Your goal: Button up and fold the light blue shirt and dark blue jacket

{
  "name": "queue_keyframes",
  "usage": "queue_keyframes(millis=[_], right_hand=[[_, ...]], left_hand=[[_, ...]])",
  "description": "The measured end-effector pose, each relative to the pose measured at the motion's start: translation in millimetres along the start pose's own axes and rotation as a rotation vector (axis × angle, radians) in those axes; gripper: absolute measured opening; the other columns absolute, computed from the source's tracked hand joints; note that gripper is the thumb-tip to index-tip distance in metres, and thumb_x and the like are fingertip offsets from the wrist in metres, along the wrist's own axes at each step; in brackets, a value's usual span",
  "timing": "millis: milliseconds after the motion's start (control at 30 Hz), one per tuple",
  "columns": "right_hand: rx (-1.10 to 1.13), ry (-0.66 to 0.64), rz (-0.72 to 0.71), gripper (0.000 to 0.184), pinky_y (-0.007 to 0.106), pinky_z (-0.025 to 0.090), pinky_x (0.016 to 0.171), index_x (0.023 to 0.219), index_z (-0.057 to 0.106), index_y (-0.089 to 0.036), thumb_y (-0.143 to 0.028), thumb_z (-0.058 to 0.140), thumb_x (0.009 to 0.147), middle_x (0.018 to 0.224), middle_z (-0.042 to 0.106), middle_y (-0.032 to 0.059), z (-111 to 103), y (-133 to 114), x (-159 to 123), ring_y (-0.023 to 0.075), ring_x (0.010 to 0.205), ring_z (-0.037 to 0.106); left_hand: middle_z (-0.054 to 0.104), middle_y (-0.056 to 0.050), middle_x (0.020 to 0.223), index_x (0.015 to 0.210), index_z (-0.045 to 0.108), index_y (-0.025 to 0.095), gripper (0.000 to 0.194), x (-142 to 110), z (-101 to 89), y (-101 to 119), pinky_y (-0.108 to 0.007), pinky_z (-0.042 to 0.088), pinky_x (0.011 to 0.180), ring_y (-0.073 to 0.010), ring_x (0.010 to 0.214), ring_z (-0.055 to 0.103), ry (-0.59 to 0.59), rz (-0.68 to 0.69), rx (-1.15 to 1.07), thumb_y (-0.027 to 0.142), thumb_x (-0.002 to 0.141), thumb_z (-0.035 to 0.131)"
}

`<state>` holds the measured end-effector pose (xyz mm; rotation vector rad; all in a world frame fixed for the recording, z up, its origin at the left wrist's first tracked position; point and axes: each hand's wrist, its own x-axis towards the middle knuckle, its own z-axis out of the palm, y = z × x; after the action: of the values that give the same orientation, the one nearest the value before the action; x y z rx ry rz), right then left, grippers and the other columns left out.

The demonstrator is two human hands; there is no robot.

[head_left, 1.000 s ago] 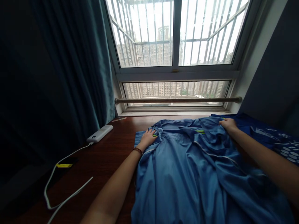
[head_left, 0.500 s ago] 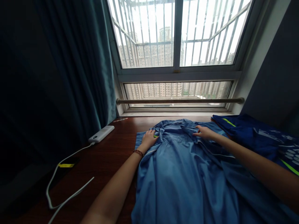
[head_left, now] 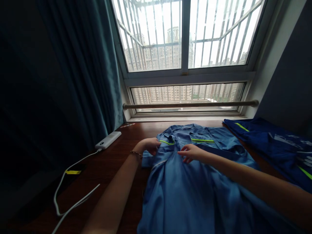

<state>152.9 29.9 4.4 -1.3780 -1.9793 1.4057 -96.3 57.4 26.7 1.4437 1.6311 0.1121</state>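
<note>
A light blue work jacket lies spread on the dark wooden surface, its collar toward the window. Yellow-green stripes cross both sides of its chest. At the jacket's left edge, beside one stripe, my left hand has its fingers curled down on the cloth; their tips are partly hidden. My right hand is over the middle of the jacket, below the collar, with fingers apart and nothing held. Whether its fingertips touch the cloth is hard to make out.
Dark blue garments with yellow-green trim lie at the right. To the left are a white power bank and its white cable, near a blue curtain. A rail crosses the window ahead.
My right hand has moved left and nearer, from the right front panel to the jacket's middle. That panel now lies flatter, showing its stripe. My left hand has shifted slightly left, fingers curled.
</note>
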Motion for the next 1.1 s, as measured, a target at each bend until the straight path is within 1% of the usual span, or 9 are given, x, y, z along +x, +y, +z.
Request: queue_keyframes(millis=[100,200,333,500,633,733,833,1000,1100], right_hand=[[0.583,-0.209,0.072,0.037,0.032,0.049,0.052,0.088,0.053,-0.016,-0.049,0.056,0.071,0.075,0.061,0.0068,37.5,-19.2,-5.6,0.0193,0.059,0.061],[0.792,-0.068,0.103,0.023,0.03,0.048,0.051,0.082,0.053,-0.014,-0.034,0.058,0.07,0.064,0.059,0.0045,47.2,-22.8,6.1,0.0166,0.054,0.059],[0.801,0.231,0.069,0.013,0.019,0.034,0.036,0.057,0.042,-0.016,-0.005,0.049,0.058,0.041,0.041,-0.0051,35.5,-9.2,35.6,0.0071,0.035,0.04],[0.829,0.441,-0.032,0.014,0.018,0.027,0.035,0.05,0.035,-0.019,-0.006,0.04,0.052,0.036,0.032,-0.0074,18.1,15.4,59.8,0.0066,0.034,0.031],[0.858,0.425,-0.093,0.009,0.019,0.032,0.039,0.05,0.042,-0.018,-0.01,0.04,0.051,0.037,0.039,-0.0058,20.3,25.1,63.1,0.0086,0.038,0.037],[0.881,0.385,-0.147,0.009,0.02,0.033,0.041,0.053,0.047,-0.017,-0.011,0.041,0.05,0.039,0.044,-0.0049,22.0,23.5,63.5,0.0099,0.04,0.042],[0.922,0.387,-0.198,0.01,0.02,0.034,0.042,0.055,0.048,-0.017,-0.011,0.041,0.051,0.04,0.046,-0.0046,13.4,19.8,66.4,0.0104,0.043,0.045],[0.972,0.441,-0.233,0.006,0.02,0.037,0.045,0.055,0.045,-0.017,-0.011,0.045,0.054,0.041,0.045,-0.0058,-11.5,22.8,73.5,0.0099,0.044,0.046],[0.963,0.459,-0.229,0.007,0.021,0.039,0.047,0.057,0.047,-0.017,-0.011,0.047,0.053,0.042,0.046,-0.0059,-17.8,30.3,77.5,0.0104,0.045,0.047]], left_hand=[[0.062,-0.004,0.066,0.093,0.05,0.013,0.03,-16.7,7.2,16.1,-0.027,0.046,0.056,-0.0137,0.052,0.058,-0.142,0.212,-0.238,0.039,0.078,0.048],[0.061,-0.001,0.072,0.102,0.047,0.016,0.038,-31.5,15.6,32.6,-0.023,0.043,0.051,-0.0094,0.047,0.054,-0.221,0.355,-0.35,0.034,0.071,0.058],[0.059,-0.001,0.069,0.099,0.049,0.013,0.046,-46.0,29.4,46.1,-0.019,0.03,0.039,-0.0048,0.039,0.042,-0.118,0.326,-0.228,0.04,0.066,0.063],[0.049,0.003,0.053,0.07,0.057,0.01,0.042,-60.9,51.4,50.3,-0.019,0.021,0.037,-0.0033,0.038,0.032,-0.114,0.374,0.049,0.051,0.063,0.061],[0.056,0.002,0.063,0.073,0.063,0.012,0.035,-65.5,72.7,46.0,-0.018,0.035,0.052,-0.0079,0.057,0.048,-0.217,0.545,-0.039,0.037,0.052,0.074],[0.06,-0.001,0.076,0.082,0.063,0.012,0.039,-63.8,89.3,34.5,-0.021,0.041,0.066,-0.0107,0.069,0.054,-0.374,0.55,-0.464,0.03,0.05,0.076],[0.059,-0.002,0.065,0.075,0.062,0.009,0.032,-65.6,102.7,18.8,-0.02,0.042,0.058,-0.0083,0.055,0.053,-0.487,0.472,-0.739,0.031,0.055,0.073],[0.061,0.002,0.063,0.074,0.061,0.013,0.04,-93.0,120.2,8.0,-0.022,0.046,0.063,-0.0115,0.062,0.057,-0.511,0.37,-0.631,0.02,0.039,0.08],[0.063,0.0,0.072,0.08,0.061,0.014,0.041,-120.0,129.2,16.3,-0.026,0.047,0.071,-0.0162,0.074,0.059,-0.618,0.409,-0.463,0.026,0.044,0.079]])
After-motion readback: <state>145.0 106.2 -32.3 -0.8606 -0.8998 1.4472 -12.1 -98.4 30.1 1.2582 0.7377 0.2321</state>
